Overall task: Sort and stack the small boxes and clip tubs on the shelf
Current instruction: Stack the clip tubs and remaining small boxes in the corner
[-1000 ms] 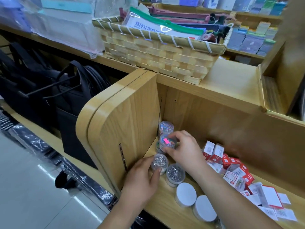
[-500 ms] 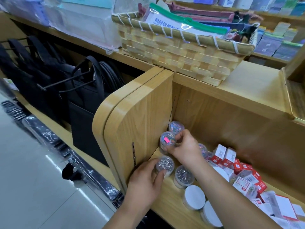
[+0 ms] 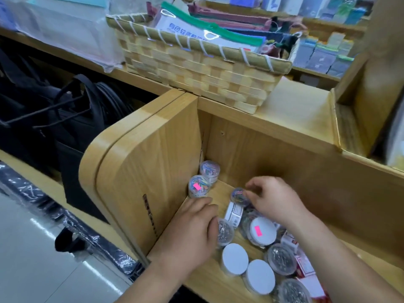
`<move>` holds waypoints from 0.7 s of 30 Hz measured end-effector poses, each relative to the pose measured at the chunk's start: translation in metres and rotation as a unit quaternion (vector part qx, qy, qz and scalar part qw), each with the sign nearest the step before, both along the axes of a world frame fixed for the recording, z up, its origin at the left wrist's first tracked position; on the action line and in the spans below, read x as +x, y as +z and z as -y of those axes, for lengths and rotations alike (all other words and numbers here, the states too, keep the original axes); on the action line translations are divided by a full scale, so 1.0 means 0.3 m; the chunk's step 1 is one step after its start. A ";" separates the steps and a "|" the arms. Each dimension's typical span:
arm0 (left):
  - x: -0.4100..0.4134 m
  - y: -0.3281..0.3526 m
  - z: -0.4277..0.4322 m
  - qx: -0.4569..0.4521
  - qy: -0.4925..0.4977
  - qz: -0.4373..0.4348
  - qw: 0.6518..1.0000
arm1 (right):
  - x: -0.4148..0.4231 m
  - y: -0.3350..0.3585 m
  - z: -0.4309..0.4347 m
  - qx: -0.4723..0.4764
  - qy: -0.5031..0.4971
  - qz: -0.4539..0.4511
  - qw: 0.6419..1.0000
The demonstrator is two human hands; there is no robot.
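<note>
We start with the tub of coloured clips (image 3: 238, 196) at the centre of the frame, lying tipped on the shelf (image 3: 203, 278) with its clear lid facing up and left. Our right hand (image 3: 274, 201) is the nearer one: its fingertips curl onto the tub from the right, a grip pinching its rim, though how firmly we cannot tell. Up and left of it, in the back corner against the wooden side panel (image 3: 153, 162), two coloured-clip tubs already stand, the pink-tagged tub (image 3: 199, 186) in front of the rear tub (image 3: 210, 169). So the move we judge next runs from the held tub up and left toward that pair, and it would need turning upright first. Our left hand (image 3: 192, 232) rests lower centre, fingers loosely closed over a silver-clip tub (image 3: 225, 231). Just right of these lie a tub on its side showing its label (image 3: 234, 213), a white-lidded tub with a pink tag (image 3: 260, 231) and more tubs, with red and white boxes (image 3: 303, 265) at the lower right. A woven basket (image 3: 196, 68) sits on the counter above
</note>
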State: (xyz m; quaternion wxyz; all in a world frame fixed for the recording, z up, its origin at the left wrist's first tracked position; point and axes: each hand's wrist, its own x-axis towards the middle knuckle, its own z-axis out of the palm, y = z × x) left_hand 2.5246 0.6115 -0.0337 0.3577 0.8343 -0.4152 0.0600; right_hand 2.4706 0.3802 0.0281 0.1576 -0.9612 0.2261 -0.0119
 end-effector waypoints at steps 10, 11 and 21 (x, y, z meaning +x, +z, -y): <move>-0.007 -0.077 0.125 0.149 -0.072 0.051 0.985 | 0.007 -0.100 0.043 -0.006 0.068 -0.026 0.997; -0.010 -0.074 0.112 0.139 -0.063 0.059 0.987 | 0.009 -0.101 0.045 -0.012 0.070 -0.029 0.997; -0.040 -0.099 -0.045 0.061 -0.010 0.052 0.997 | 0.071 -0.109 -0.041 -0.141 0.095 -0.072 0.983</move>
